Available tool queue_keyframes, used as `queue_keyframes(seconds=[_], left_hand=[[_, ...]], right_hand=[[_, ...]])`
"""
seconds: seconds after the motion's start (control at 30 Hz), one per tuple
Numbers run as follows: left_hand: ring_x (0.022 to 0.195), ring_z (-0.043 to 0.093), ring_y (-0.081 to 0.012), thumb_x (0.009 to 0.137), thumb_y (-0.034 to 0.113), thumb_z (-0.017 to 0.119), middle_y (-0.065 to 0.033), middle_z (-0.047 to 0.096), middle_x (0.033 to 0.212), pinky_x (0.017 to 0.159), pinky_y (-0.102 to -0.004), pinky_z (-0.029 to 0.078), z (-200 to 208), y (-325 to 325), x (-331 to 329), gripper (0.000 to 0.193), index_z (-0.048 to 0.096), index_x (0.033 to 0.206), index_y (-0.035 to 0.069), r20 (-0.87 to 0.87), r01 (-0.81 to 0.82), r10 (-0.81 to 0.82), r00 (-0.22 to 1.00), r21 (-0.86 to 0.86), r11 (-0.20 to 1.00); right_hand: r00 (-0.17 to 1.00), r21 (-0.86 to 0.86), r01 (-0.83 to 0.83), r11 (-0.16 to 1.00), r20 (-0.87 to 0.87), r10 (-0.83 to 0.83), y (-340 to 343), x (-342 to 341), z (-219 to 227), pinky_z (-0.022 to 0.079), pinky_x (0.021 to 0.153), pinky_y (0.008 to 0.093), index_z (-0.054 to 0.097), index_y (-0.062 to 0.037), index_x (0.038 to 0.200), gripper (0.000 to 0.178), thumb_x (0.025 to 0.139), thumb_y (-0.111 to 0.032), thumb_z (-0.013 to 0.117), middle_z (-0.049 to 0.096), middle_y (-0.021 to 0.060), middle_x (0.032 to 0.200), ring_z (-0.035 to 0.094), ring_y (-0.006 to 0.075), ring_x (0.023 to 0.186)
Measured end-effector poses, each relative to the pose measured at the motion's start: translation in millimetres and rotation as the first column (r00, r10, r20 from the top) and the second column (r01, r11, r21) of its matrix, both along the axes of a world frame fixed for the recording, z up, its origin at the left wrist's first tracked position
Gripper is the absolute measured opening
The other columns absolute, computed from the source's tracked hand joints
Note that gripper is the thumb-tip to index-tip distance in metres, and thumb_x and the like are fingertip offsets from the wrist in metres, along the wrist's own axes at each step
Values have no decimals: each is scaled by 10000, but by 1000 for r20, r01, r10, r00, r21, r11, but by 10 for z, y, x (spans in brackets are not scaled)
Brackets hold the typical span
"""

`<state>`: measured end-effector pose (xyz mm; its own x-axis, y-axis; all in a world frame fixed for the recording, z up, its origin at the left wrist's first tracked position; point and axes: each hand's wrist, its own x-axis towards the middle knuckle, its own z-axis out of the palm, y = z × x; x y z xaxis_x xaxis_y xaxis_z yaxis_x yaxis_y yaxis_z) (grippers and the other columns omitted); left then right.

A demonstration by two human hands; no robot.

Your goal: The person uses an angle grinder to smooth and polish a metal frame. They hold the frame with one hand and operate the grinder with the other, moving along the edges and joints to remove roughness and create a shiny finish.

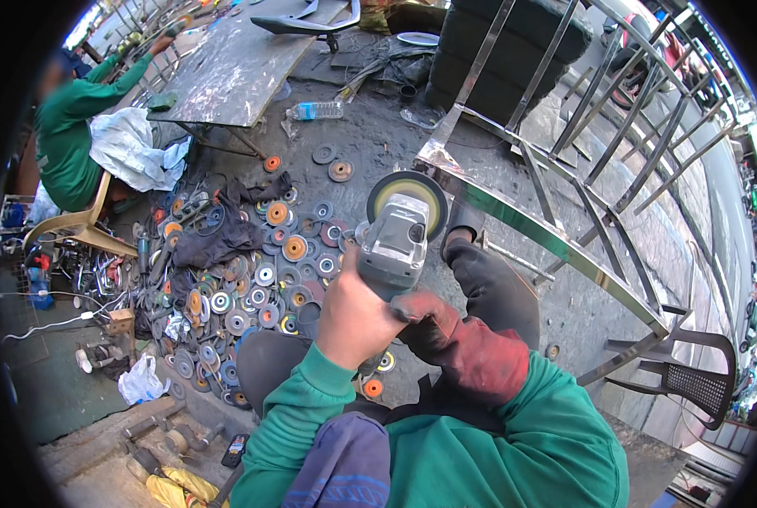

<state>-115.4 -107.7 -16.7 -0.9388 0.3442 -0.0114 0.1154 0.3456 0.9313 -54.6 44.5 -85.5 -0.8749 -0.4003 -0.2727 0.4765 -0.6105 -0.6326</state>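
Observation:
An angle grinder (391,245) with a grey body is held out in front of me, its round disc (438,199) turned upward at the far end. My bare left hand (357,311) is wrapped round the grinder's body. On my right hand (463,343) is a worn red glove, its fingers closed round the rear of the tool, partly hidden behind the left hand. Just beyond and right of the disc, a shiny metal frame (526,218) of welded bars leans across; contact between disc and frame cannot be made out. My dark-trousered right leg (501,292) extends beneath the frame.
Used grinding discs (264,275) lie heaped on the ground at left, with a dark cloth (217,245) among them. A co-worker in green (69,140) sits beyond, beside a worktable (226,80). A plastic bottle (317,111) lies ahead; a dark chair (691,381) stands right.

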Motion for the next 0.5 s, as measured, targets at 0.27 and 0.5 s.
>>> queue_keyframes(seconds=[0.27, 0.5], left_hand=[[1003, 786, -310, 682, 273, 1009, -178, 781, 1087, 882, -415, 606, -10, 14, 29, 771, 609, 1268, -28, 23, -2, 3, 1000, -27, 1000], [1084, 781, -327, 688, 341, 1010, -207, 785, 1147, 924, -433, 602, 23, 27, 65, 878, 571, 1337, -53, 145, -16, 26, 989, -66, 998]], right_hand=[[997, -68, -2, 998, 73, 7, -21, 0, 9, 498, 1114, 448, 599, -43, 1479, 686, 854, -284, 747, 694, 117, 1361, 669, 249, 1246], [995, -100, 71, 992, -63, -78, -11, 67, -130, 527, 1082, 444, 661, -5, 1374, 584, 912, -347, 761, 720, 125, 1307, 687, 250, 1217]])
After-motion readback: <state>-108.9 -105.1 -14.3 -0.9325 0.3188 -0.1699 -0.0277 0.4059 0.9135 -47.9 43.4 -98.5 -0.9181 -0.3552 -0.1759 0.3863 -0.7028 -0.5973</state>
